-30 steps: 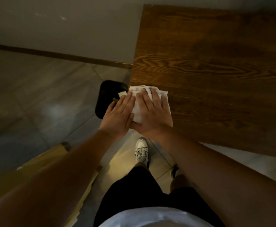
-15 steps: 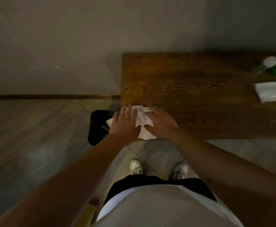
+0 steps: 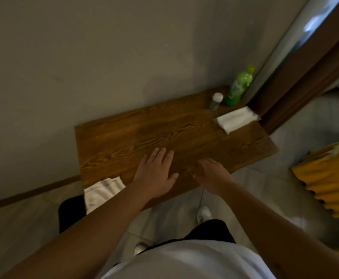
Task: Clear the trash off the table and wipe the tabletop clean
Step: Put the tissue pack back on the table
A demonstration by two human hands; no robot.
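Head view: both hands hover spread and empty over the wooden surface (image 3: pixel 164 127), left hand (image 3: pixel 156 176) and right hand (image 3: pixel 213 175) side by side near its front edge. The white cloth (image 3: pixel 103 191) lies on its near left corner, above a black bin (image 3: pixel 70 212), probably set aside. A green bottle (image 3: pixel 238 87), small jar (image 3: pixel 216 100) and tissue pack (image 3: pixel 236 119) sit at its far right, by the wall.

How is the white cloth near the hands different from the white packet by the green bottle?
The white cloth lies at the table's near left corner, hanging over the edge above a black bin; the white packet lies fully on the table at the far right end, beside the green bottle. The cloth looks soft and rumpled; the packet looks flat and shiny, as if wrapped. Both are white, and neither hand touches them.
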